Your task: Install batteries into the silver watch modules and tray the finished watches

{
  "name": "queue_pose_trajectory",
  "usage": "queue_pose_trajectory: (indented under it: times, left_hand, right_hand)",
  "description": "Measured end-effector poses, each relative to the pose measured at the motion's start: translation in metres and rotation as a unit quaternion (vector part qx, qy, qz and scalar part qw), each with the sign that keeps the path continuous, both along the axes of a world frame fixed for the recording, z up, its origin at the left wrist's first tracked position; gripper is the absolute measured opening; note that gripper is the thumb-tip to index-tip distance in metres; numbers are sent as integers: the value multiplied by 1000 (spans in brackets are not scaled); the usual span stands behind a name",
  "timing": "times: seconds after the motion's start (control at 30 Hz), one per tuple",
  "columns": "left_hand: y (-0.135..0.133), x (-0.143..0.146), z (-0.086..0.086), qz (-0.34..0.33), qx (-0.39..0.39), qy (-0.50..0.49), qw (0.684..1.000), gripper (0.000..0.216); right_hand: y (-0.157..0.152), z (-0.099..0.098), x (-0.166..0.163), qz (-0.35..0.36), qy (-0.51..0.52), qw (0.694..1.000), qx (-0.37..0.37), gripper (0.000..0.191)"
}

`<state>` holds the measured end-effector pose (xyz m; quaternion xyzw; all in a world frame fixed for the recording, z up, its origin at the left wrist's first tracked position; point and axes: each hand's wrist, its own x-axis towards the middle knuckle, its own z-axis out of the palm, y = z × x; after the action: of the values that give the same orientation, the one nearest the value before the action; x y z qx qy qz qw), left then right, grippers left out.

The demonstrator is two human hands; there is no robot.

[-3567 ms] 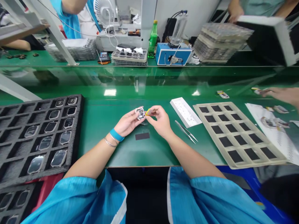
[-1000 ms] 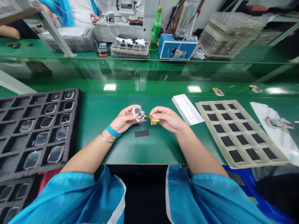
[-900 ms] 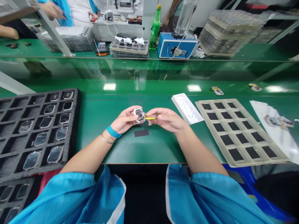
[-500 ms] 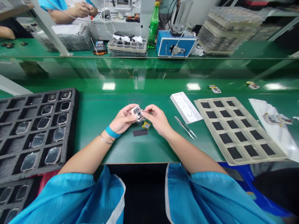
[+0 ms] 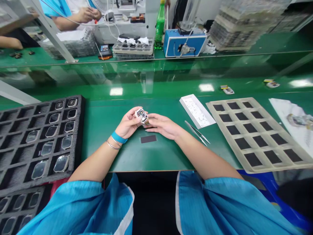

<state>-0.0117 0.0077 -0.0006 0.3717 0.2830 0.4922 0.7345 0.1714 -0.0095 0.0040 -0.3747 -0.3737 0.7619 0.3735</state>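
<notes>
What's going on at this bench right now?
Someone's left hand holds an open smartwatch case, its circuitry exposed, while the right hand is at its edge. A flat black strip lies nearby on the green table. Tweezers and a shallow white tray lie to the right; to the left, a dark foam tray holds watches in some compartments.

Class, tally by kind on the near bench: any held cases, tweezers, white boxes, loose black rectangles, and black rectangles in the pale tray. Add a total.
Held case: 1
Tweezers: 1
White box: 1
Loose black rectangle: 1
Black rectangles in pale tray: 15
Total: 19
</notes>
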Motion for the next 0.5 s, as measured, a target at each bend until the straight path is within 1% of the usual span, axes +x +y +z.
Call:
queue_pose_trajectory:
  times: [0.07,0.1,0.17,0.23,0.3,0.37,0.43,0.5]
  left_hand:
    - [2,-3,0,4,-3,-2,1000,54]
    - [3,-4,1,4,-4,-2,1000,55]
    - [3,-6,1,1,-11,-1,1000,55]
    - [2,-6,2,-15,-24,2,1000,53]
    - [1,-6,3,-48,-43,14,998,52]
    - [-1,-5,3,-87,-61,32,994,53]
    - [-2,-4,3,-122,-73,46,989,52]
    - [-3,-2,2,-150,-79,52,984,49]
  right_hand:
    - [1,3,7,35,-38,999,7,40]
    - [2,4,10,31,-64,997,28,37]
    - [3,6,15,-2,-101,991,89,32]
    - [4,9,19,-55,-107,981,153,31]
    - [3,12,20,-103,-101,967,208,33]
    - [1,14,20,-119,-102,956,249,31]
    - [-1,16,19,-104,-93,955,260,25]
    - [-2,17,19,-84,-66,965,241,24]
